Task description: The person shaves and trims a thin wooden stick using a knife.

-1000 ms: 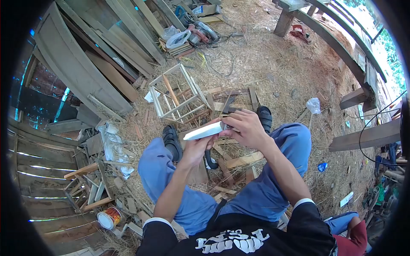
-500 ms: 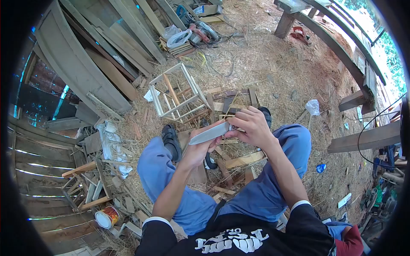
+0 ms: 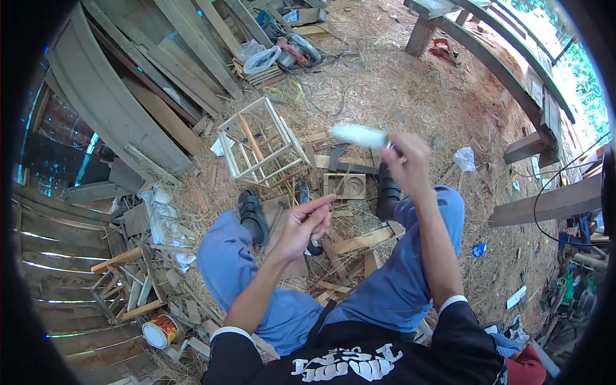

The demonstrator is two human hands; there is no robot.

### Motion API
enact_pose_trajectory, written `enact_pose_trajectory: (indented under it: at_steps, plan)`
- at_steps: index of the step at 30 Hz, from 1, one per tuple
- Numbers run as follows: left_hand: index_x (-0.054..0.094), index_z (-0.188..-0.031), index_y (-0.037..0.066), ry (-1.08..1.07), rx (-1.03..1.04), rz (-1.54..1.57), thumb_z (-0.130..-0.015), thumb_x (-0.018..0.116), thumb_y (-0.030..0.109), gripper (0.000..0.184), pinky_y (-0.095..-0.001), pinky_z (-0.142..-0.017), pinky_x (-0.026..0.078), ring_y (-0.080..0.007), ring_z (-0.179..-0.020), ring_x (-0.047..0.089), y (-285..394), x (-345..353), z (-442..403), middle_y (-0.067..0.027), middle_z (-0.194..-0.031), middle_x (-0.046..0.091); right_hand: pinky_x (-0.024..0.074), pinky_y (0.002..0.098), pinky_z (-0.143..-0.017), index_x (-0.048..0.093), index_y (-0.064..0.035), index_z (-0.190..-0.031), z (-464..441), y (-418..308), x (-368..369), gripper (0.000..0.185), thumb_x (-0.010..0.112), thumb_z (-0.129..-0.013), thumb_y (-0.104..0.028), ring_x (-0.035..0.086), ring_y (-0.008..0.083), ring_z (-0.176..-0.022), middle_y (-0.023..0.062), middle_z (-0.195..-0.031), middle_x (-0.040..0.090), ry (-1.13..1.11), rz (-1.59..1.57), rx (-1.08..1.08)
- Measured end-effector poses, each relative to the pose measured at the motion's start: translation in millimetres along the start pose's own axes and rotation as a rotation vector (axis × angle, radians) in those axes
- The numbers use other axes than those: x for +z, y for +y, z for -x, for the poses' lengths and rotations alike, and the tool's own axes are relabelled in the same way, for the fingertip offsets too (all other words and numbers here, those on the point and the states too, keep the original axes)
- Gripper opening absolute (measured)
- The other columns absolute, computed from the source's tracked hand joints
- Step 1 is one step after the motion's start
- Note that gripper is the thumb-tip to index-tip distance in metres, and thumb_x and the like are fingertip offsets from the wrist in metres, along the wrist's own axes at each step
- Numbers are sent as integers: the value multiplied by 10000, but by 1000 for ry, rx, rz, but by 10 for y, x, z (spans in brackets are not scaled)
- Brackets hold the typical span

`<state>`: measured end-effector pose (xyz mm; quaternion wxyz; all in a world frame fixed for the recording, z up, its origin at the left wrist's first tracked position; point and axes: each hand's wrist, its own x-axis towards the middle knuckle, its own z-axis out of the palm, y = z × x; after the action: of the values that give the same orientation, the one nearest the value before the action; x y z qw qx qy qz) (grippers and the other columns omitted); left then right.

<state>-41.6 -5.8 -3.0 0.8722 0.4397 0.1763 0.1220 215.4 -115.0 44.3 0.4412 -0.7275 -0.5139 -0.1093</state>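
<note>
Far left we have a printed can on the littered floor, then a pale wooden frame lying past the left foot. Next, our left hand: fingers curled, thumb up against the index finger; can't tell if anything thin is pinched there. Just beyond it to the right, a carved wooden block lies on the floor between our feet, not under the hand. Key relation: the knife is far and right of the left hand, well apart, long axis roughly left-right, tip to the left, blurred. Our right hand is nearer it, clenched around its right end, held up above the floor. Farther right, a clear plastic bag lies on the floor, untouched.
</note>
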Motion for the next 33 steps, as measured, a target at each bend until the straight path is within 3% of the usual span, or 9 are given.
enact_pose_trajectory:
  at_steps: [6,14,21,33]
  plan:
    - [584,-1346,56,98,115,17,-1025,561,139,332,-193,-454,239,-18,-528,325,55,-227,17,-42,-826,610,482,389,-658,672,-44,-941,296,-294,362,338,760,-806,-342,636,294,-709,96,-780,657,-347,-175,-211]
    - [541,-1376,43,159,-9,73,-1007,550,104,373,-177,-468,240,-18,-588,407,169,-106,-61,-17,-826,597,440,375,-635,639,-106,-933,239,-469,515,330,737,-817,-399,594,236,-675,34,-712,561,-318,-192,-361]
    - [567,-1364,47,50,-32,87,-1010,553,121,362,-157,-463,241,8,-569,379,225,-80,-27,10,-807,579,422,354,-628,655,-124,-938,207,-467,418,372,769,-749,-423,568,200,-658,8,-698,537,-280,-132,-435]
    - [503,-1416,32,79,-22,52,-1006,503,36,410,-177,-466,227,-12,-566,333,278,-27,-31,7,-810,522,382,345,-602,683,-108,-914,175,-403,310,417,787,-697,-448,539,197,-650,5,-707,540,-222,6,-433]
